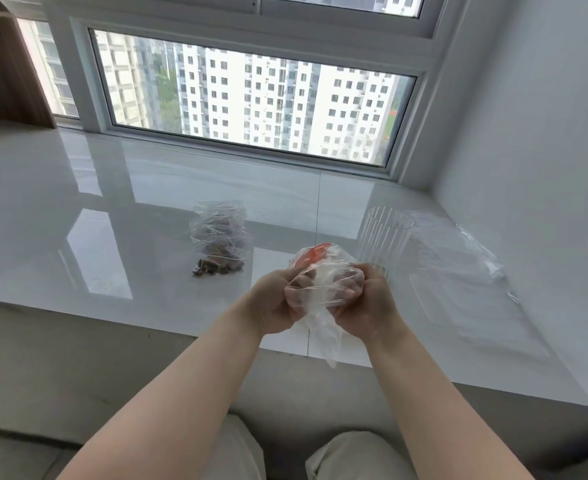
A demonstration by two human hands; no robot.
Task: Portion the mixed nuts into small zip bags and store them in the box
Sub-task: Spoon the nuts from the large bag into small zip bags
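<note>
My left hand (pixel 274 304) and my right hand (pixel 367 304) both grip a small clear plastic bag (pixel 321 315) above the near edge of the white sill (pixel 112 188). The bag's lower part hangs down between my wrists. Something orange (pixel 315 253) shows just behind the bag's top; I cannot tell what it is. A crumpled clear bag of mixed nuts (pixel 220 239) lies on the sill to the left, with a few nuts spilled at its near end. A clear ribbed box (pixel 386 239) stands to the right, just beyond my right hand.
Flat clear plastic bags (pixel 465 271) lie on the sill at the right, by the white wall. A large window runs along the back. A wooden panel (pixel 5 64) stands at the far left. My knees are at the bottom of the view.
</note>
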